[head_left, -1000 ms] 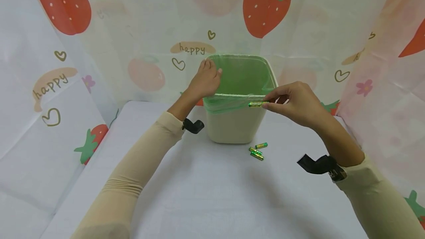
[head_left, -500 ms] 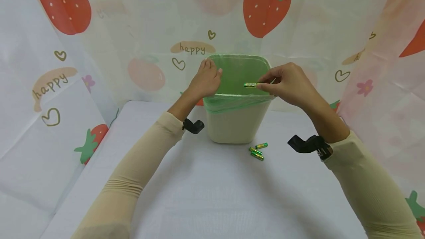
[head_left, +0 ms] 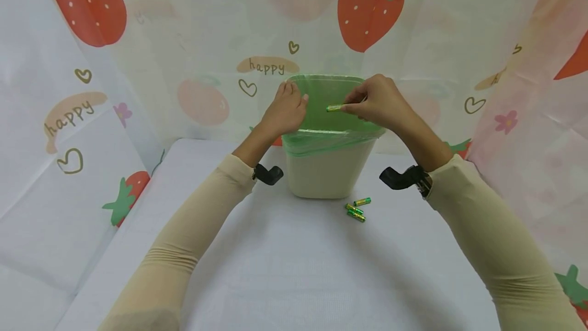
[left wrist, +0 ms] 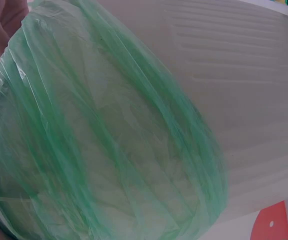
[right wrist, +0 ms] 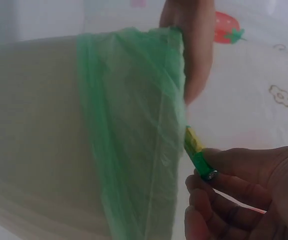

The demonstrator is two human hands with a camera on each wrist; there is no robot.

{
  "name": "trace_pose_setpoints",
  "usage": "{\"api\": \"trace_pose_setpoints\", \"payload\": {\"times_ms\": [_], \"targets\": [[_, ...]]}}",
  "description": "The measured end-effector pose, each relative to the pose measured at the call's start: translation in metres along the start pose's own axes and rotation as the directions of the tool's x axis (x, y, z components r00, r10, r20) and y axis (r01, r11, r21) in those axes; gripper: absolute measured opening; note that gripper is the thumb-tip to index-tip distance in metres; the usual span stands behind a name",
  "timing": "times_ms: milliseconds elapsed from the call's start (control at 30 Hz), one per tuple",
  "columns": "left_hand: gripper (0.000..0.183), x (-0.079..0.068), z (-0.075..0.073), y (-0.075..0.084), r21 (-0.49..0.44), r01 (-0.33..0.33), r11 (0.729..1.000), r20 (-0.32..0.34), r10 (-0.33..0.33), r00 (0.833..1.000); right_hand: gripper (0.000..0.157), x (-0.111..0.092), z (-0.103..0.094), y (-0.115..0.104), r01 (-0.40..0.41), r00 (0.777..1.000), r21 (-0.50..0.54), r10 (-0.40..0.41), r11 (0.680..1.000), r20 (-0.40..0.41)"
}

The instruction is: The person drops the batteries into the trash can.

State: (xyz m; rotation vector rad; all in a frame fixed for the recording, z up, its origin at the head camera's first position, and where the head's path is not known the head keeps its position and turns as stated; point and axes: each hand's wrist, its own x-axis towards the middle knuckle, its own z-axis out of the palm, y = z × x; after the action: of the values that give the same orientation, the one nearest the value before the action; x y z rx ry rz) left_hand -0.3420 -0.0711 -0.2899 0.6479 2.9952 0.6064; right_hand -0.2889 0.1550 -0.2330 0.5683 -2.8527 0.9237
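at the left of my feed, i observed the left hand (head_left: 286, 111) resting on the left rim of the upright bin (head_left: 327, 175); i could not tell whether its grip was closed. the green liner (head_left: 317, 144) was folded over that rim. the held battery (head_left: 334, 109) was located just above the bin's opening. three loose batteries (head_left: 354, 209) lay near its base on the bench (head_left: 294, 269). at right, i had the right hand's (head_left: 380, 101) grip clamped on the held battery.

i'm watching a pale backdrop (head_left: 202, 29) wrap round the back and sides, red strawberries (head_left: 371, 12), outlined hearts (head_left: 71, 161) and pink flowers (head_left: 506, 122) printed on it, white tabletop (head_left: 275, 275) in front!
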Motion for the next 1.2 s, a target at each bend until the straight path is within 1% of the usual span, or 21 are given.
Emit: {"api": "trace_pose_setpoints", "payload": {"times_ms": [333, 567, 700, 900, 1000, 1200], "targets": [[0.064, -0.002, 0.000, 0.000, -0.008, 0.011, 1.000, 0.003, -0.011, 1.000, 0.016, 0.027, 0.016, 0.000, -0.053, 0.997, 0.010, 0.053, 0.999, 0.060], [0.064, 0.000, 0.001, -0.001, 0.003, 0.013, 1.000, 0.008, -0.013, 1.000, 0.016, 0.040, 0.024, 0.003, -0.069, 0.992, 0.001, 0.069, 0.998, 0.108], [0.064, 0.000, 0.000, 0.000, -0.004, 0.016, 1.000, 0.009, -0.016, 1.000, 0.015, 0.047, 0.028, 0.006, -0.075, 0.991, -0.015, 0.076, 0.997, 0.111], [0.065, 0.001, -0.002, 0.001, 0.006, 0.016, 1.000, 0.017, -0.016, 1.000, 0.014, 0.052, 0.033, 0.005, -0.069, 0.990, -0.040, 0.073, 0.997, 0.124], [0.065, 0.001, -0.002, 0.002, 0.009, 0.015, 1.000, 0.023, -0.015, 1.000, 0.015, 0.052, 0.036, 0.006, -0.065, 0.989, -0.037, 0.069, 0.997, 0.133], [0.065, 0.000, -0.002, 0.002, -0.008, 0.033, 0.999, 0.021, -0.033, 0.999, 0.018, 0.053, 0.036, 0.007, -0.059, 0.987, -0.028, 0.062, 0.998, 0.146]]}}
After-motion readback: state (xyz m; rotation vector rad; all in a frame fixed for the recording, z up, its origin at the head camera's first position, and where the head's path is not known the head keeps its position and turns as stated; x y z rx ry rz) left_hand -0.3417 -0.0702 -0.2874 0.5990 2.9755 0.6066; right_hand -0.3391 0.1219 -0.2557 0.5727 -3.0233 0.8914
